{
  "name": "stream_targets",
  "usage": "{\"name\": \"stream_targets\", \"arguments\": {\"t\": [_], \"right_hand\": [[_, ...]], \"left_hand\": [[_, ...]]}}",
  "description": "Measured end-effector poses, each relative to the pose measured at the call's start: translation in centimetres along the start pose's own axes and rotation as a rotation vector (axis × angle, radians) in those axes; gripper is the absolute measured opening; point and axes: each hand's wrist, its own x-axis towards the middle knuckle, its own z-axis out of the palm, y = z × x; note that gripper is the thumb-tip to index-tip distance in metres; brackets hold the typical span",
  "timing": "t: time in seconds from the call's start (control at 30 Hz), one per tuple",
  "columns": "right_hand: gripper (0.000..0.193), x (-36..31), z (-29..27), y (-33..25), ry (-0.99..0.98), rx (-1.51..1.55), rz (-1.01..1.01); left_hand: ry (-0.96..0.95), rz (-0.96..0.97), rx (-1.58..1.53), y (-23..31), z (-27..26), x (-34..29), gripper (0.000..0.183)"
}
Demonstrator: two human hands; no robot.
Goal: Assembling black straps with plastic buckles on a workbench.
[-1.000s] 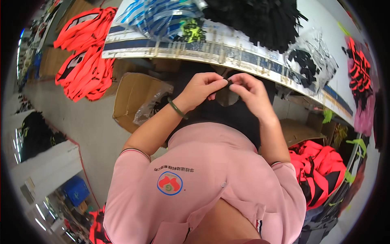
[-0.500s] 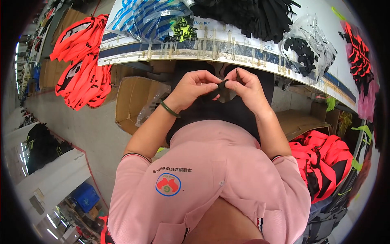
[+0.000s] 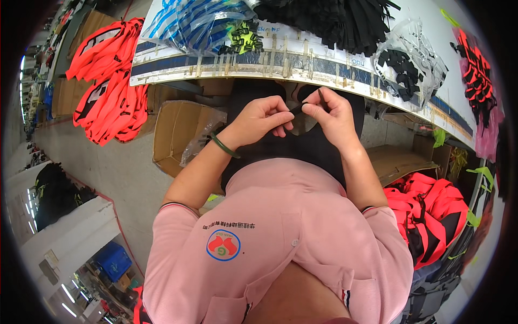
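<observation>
Over my lap, just in front of the table edge, both hands meet at a short black strap. My left hand is closed, pinching one end of it between thumb and index finger. Opposite, my right hand pinches the other end. A thin dark tip sticks up between the fingers of my right hand; I cannot tell whether it belongs to the strap. Fingers cover much of the strap. A green bangle circles my left wrist.
On the table lie a pile of black straps, a clear bag of black parts, a blue-striped bag and yellow-black buckles. Orange-red harness-like pieces hang left; more lie right. A cardboard box stands below.
My hands have drawn slightly apart, leaving more of the black strap showing between them. My left fingers have curled in more, and my right hand has shifted a little to the right.
</observation>
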Motion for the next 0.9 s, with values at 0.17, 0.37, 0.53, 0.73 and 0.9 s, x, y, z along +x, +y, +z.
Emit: {"name": "stream_targets", "arguments": {"t": [0.17, 0.37, 0.53, 0.73, 0.9], "right_hand": [[0.008, 0.4, -0.5, 0.0, 0.007, 0.024, -0.001], [0.013, 0.6, -0.7, -0.2, -0.201, 0.551, 0.288], [0.015, 0.3, 0.0, 0.7, -0.218, 0.887, 0.432], [0.014, 2.2, -6.7, -0.7, 0.181, 1.046, 0.010], [0.013, 2.4, -5.4, -4.8, -0.181, 0.968, -0.216]], "left_hand": [[-0.002, -0.015, -0.044, -0.2, 0.0, -0.5, 0.014], [-0.078, 0.178, 0.187, -0.6, 1.0, -0.3, 0.019], [-0.133, 0.005, 0.224, -0.1, 0.7, -0.4, 0.019], [-0.091, -0.059, 0.256, -1.0, -1.2, -1.5, 0.020], [-0.003, -0.087, 0.221, -1.6, -2.9, -2.9, 0.020]]}}
